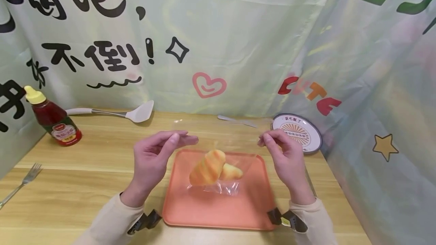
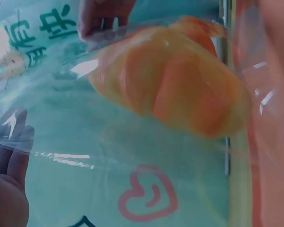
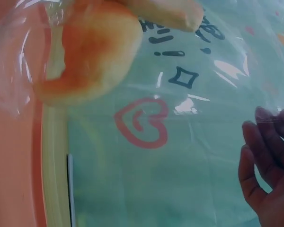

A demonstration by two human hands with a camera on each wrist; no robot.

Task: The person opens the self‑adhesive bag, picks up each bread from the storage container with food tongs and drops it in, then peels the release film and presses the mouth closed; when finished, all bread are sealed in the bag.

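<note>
1. I am standing by as a person is working with two bare hands above a rectangular coral tray (image 1: 218, 213) on a wooden bench (image 1: 102, 173).
2. The left hand (image 1: 151, 158) is pinching one upper side of a clear plastic bag (image 1: 225, 143) between thumb and fingers; its grip is narrow, closing on thin film.
3. The right hand (image 1: 287, 158) is pinching the opposite upper side, its grip narrow too, so the bag is stretching between them.
4. Inside the bag, a large croissant (image 1: 207, 169) is leaning beside a smaller croissant (image 1: 231, 172). Both are appearing over the tray; I cannot tell whether the bag is touching it.
5. The step in hand, as I am judging it, is holding the filled bag by its upper sides. The next move is probably calling for a steady pinch and level hands, so neither croissant is tipping out.
6. Around them, a red sauce bottle (image 1: 56, 120), white spatula (image 1: 140, 112) and fork (image 1: 30, 175) are lying or standing leftward; a round plate (image 1: 301, 133) is leaning behind the right hand.
</note>
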